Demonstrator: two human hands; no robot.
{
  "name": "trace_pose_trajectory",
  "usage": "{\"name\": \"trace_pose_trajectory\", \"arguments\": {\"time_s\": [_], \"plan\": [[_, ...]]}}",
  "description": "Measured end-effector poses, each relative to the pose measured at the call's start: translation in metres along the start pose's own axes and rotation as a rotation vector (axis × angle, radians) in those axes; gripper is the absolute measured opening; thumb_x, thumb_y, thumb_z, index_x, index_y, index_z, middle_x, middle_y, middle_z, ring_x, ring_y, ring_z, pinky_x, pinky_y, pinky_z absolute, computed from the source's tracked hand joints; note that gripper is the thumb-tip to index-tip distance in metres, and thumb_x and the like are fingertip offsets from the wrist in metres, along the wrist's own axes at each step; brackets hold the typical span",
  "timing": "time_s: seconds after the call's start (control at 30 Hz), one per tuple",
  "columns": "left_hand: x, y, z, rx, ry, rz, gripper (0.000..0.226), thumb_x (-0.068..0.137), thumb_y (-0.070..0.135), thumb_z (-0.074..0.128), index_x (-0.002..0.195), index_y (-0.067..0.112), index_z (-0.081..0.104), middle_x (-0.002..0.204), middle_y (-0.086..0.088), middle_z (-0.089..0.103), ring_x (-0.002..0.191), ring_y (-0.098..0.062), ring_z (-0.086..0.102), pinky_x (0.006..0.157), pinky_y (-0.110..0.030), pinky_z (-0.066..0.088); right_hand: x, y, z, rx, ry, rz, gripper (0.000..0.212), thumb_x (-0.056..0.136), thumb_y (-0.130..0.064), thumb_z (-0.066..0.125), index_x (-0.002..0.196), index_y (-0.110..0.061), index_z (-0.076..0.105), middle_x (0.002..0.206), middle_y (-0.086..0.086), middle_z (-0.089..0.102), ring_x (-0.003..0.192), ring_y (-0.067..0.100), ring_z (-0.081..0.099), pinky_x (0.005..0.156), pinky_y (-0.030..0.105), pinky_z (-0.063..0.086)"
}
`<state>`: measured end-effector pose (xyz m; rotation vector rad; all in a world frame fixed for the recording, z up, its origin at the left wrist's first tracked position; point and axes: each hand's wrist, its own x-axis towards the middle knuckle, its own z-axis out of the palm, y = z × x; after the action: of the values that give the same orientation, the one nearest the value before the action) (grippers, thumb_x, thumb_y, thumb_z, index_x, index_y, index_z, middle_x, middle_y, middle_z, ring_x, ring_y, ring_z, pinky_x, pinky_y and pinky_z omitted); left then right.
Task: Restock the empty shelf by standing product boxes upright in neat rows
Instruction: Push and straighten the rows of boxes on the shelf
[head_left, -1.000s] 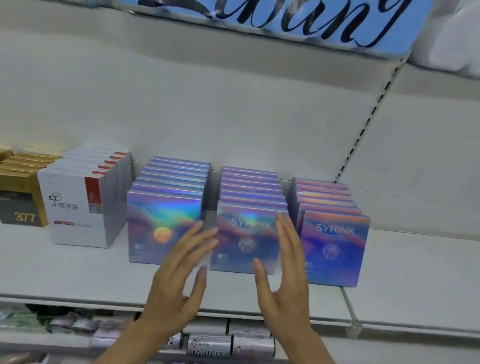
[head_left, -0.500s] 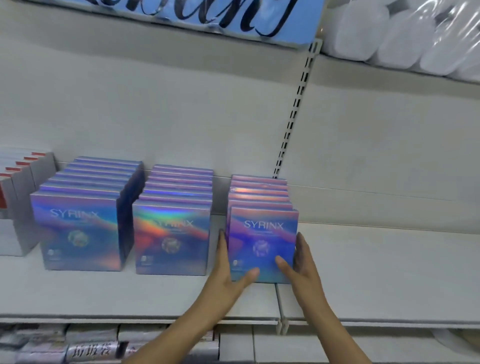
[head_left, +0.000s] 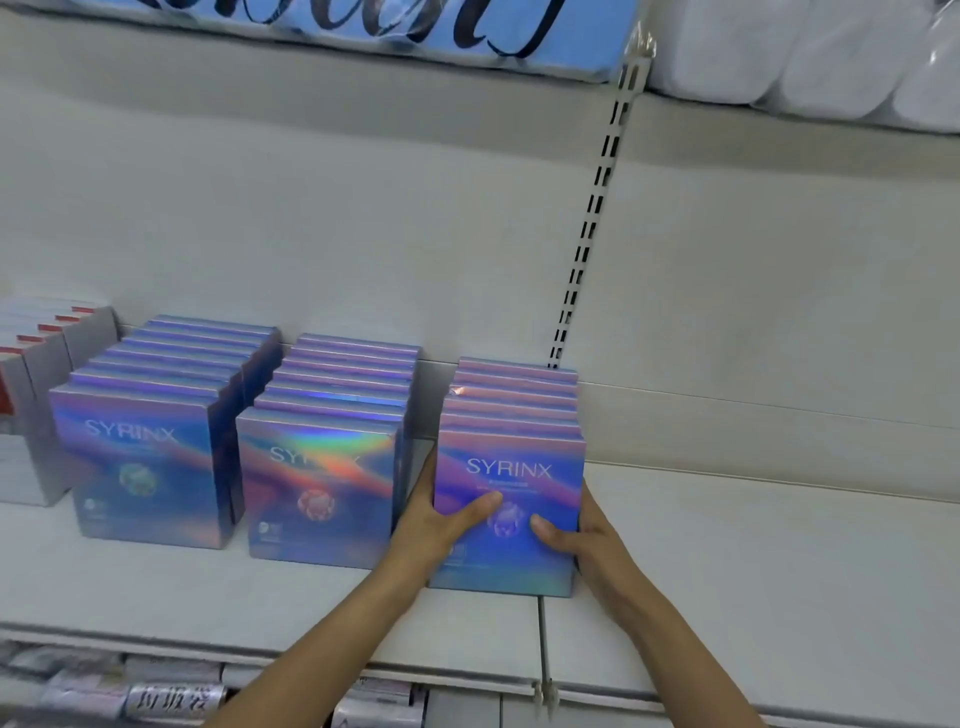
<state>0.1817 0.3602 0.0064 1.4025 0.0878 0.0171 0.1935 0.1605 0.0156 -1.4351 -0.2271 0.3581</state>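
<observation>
Nearest the camera, both forearms reach up from the bottom edge to the white shelf (head_left: 727, 561). The left hand (head_left: 431, 525) grasps the left side of the front SYRINX box (head_left: 511, 512) of the right-hand row, its thumb lying across the box face and its fingers hidden down the gap beside the middle row. The right hand (head_left: 582, 540) grasps the opposite side, thumb on the face, fingers wrapped round the right edge. So each grip is closed on that one box, which stands upright near the shelf's front, over the seam between two shelf panels.

Half a second ago the thumbs sat lower, near the bottom corners of the box; now both have slid up onto the middle of its face. A second ago the hands were flat and released in front of the middle row.

Behind the held box, the right-hand row (head_left: 517, 395) runs back to the rear wall. To its left stand the middle row (head_left: 332, 452) and the left row (head_left: 150, 441), both upright. Farther left are white boxes with red marks (head_left: 36, 364). Above hang a blue sign (head_left: 363, 31) and white wrapped packs (head_left: 831, 57).
</observation>
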Motion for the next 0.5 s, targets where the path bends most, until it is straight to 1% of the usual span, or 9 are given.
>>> {"name": "trace_pose_trajectory", "arguments": {"time_s": [0.1, 0.2, 0.27, 0.33, 0.4, 0.43, 0.5], "plan": [[-0.0011, 0.0004, 0.0020, 0.001, 0.015, 0.010, 0.059, 0.070, 0.024, 0.090, 0.119, 0.023, 0.057, 0.105, 0.003, 0.075, 0.094, -0.012, 0.074, 0.069, -0.023, 0.059, 0.0038, 0.0040, -0.0032, -0.011, -0.003, 0.006, 0.068, 0.084, -0.012, 0.072, 0.144, -0.020, 0.042, 0.134, 0.009, 0.063, 0.121, 0.031, 0.063, 0.089, 0.042, 0.058], [-0.0005, 0.0021, 0.0002, 0.025, 0.002, 0.011, 0.078, 0.059, 0.032, 0.090, 0.127, 0.019, 0.055, 0.111, 0.000, 0.074, 0.100, -0.018, 0.073, 0.073, -0.029, 0.060, 0.0068, 0.0038, -0.0079, -0.049, 0.016, 0.008, 0.072, 0.079, -0.018, 0.078, 0.143, -0.021, 0.043, 0.133, 0.007, 0.064, 0.118, 0.029, 0.065, 0.089, 0.044, 0.058], [-0.0017, 0.0040, -0.0008, 0.060, -0.003, 0.029, 0.083, 0.057, 0.029, 0.092, 0.130, 0.019, 0.053, 0.114, -0.001, 0.073, 0.102, -0.017, 0.073, 0.074, -0.028, 0.060, 0.0062, 0.0044, -0.0077, -0.083, 0.015, -0.006, 0.073, 0.078, -0.020, 0.079, 0.142, -0.020, 0.044, 0.131, 0.006, 0.065, 0.118, 0.029, 0.065, 0.091, 0.046, 0.058], [-0.0043, 0.0040, -0.0008, 0.105, 0.006, 0.055, 0.080, 0.061, 0.021, 0.096, 0.128, 0.024, 0.053, 0.112, 0.007, 0.074, 0.103, -0.010, 0.071, 0.075, -0.022, 0.058, 0.0034, 0.0062, -0.0054, -0.113, 0.024, -0.022, 0.071, 0.078, -0.022, 0.079, 0.141, -0.018, 0.046, 0.133, 0.006, 0.065, 0.122, 0.029, 0.063, 0.097, 0.048, 0.055], [-0.0076, 0.0061, 0.0003, 0.146, 0.020, 0.078, 0.068, 0.069, 0.008, 0.090, 0.122, 0.030, 0.052, 0.106, 0.016, 0.074, 0.100, 0.001, 0.070, 0.073, -0.014, 0.055, 0.0009, 0.0040, -0.0041, -0.137, 0.022, -0.040, 0.069, 0.081, -0.022, 0.078, 0.141, -0.018, 0.047, 0.134, 0.005, 0.064, 0.124, 0.027, 0.062, 0.100, 0.047, 0.053], [-0.0078, 0.0064, 0.0003, 0.149, 0.015, 0.078, 0.066, 0.071, 0.005, 0.087, 0.121, 0.030, 0.052, 0.108, 0.015, 0.073, 0.098, 0.002, 0.070, 0.072, -0.014, 0.055, 0.0004, 0.0014, -0.0041, -0.152, 0.017, -0.046, 0.066, 0.083, -0.021, 0.077, 0.141, -0.019, 0.047, 0.134, 0.004, 0.064, 0.123, 0.026, 0.063, 0.099, 0.046, 0.054], [-0.0068, 0.0068, 0.0000, 0.132, 0.005, 0.057, 0.065, 0.073, 0.007, 0.085, 0.125, 0.028, 0.051, 0.113, 0.006, 0.072, 0.097, -0.003, 0.071, 0.070, -0.018, 0.057, -0.0012, -0.0029, -0.0023, -0.182, 0.009, -0.060, 0.062, 0.085, -0.021, 0.074, 0.140, -0.022, 0.047, 0.132, 0.000, 0.065, 0.120, 0.023, 0.064, 0.095, 0.041, 0.057]]}}
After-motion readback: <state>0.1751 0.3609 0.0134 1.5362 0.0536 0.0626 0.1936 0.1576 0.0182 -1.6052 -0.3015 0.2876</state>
